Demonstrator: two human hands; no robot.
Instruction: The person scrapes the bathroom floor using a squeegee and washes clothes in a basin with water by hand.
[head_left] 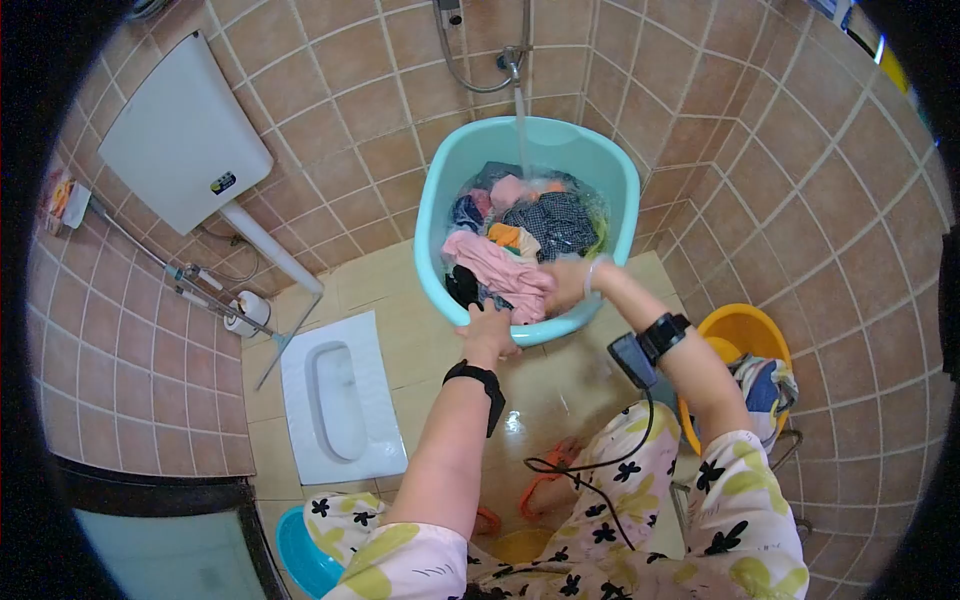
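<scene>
A large turquoise tub (428, 250) stands under the tap and holds wet clothes in water. A pink garment (490, 262) lies across the front of the pile. My right hand (568, 284) is closed on its right end, with the fingertips partly hidden. At the tub's front rim, my left hand (488, 332) touches the lower edge of the clothes, its thumb and fingers apart. Near it in the tub is a black cloth (462, 286). Behind the pink garment lie a dark checked garment (555, 222) and an orange cloth (504, 236).
Water runs from the wall tap (512, 68) into the tub. A squat toilet (390, 440) is set in the floor at left. To the right, a yellow basin (748, 318) holds clothes. A blue basin (296, 550) sits at lower left. A black cable (590, 478) hangs from my right wrist.
</scene>
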